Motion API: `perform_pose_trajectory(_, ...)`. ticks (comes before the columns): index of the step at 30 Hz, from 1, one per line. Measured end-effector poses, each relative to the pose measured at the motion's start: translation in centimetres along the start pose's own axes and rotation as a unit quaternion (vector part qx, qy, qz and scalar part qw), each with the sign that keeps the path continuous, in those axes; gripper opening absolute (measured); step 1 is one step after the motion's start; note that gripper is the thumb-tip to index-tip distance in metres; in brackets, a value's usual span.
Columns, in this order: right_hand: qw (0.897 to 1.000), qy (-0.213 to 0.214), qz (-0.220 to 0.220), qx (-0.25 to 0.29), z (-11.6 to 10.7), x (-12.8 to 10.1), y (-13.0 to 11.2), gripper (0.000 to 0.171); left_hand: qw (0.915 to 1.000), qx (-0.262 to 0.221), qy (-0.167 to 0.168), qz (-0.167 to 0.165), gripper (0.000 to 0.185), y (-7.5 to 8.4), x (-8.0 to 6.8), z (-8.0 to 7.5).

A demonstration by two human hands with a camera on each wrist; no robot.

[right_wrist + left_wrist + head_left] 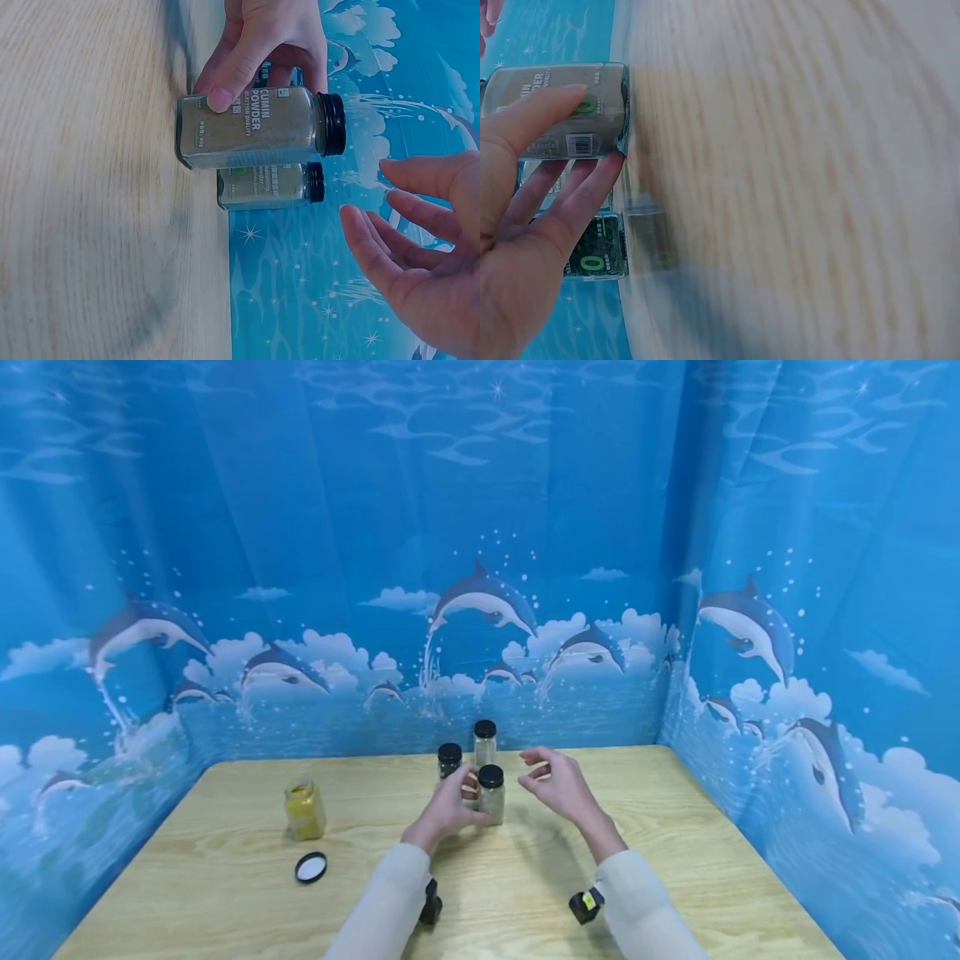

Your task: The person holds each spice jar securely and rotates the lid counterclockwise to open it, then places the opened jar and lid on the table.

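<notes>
My left hand (450, 806) grips a clear glass jar of cumin powder (247, 127) low down, thumb across its label and fingers behind it. The jar is upright, with its black lid (491, 776) on. My right hand (558, 787) hovers to the right of the jar with its fingers loosely bent, touching nothing. Behind stand two more black-lidded jars: a seasoning powder jar (259, 186) and a jar with dark contents (596, 246), the latter partly hidden by my left hand in the head view.
On the left of the wooden table (225, 902) stands an uncapped jar of yellow powder (304, 812). A black-rimmed lid (311, 867) with a white inside lies in front of it. A blue dolphin-print curtain (360, 527) closes off the back and sides.
</notes>
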State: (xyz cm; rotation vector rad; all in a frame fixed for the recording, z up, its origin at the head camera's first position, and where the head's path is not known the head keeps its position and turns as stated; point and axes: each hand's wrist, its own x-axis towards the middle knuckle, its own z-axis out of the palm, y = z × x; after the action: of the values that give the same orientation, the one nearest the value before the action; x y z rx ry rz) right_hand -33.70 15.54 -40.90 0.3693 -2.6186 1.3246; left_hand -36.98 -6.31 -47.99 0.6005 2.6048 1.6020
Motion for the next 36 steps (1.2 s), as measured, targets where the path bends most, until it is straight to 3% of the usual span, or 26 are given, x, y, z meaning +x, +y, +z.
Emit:
perform_pose_trajectory(12, 1.0, -0.026, 0.001, 0.016, 0.7, -0.2, -0.1, 0.037, 0.9999, -0.01, -0.002, -0.007, 0.06, 0.1, -0.8, -0.6)
perform_pose_trajectory(26, 0.996, -0.083, -0.014, 0.027, 2.1, -1.1, -0.5, 0.037, 1.0, 0.006, 0.0, 0.004, 0.057, -0.2, -3.3, -1.7)
perform_pose_trajectory(36, 0.99, -0.122, -0.054, 0.036, 3.1, -1.8, -1.2, 0.043, 0.9999, 0.015, -0.004, 0.005, 0.054, 0.0, -4.8, -2.4)
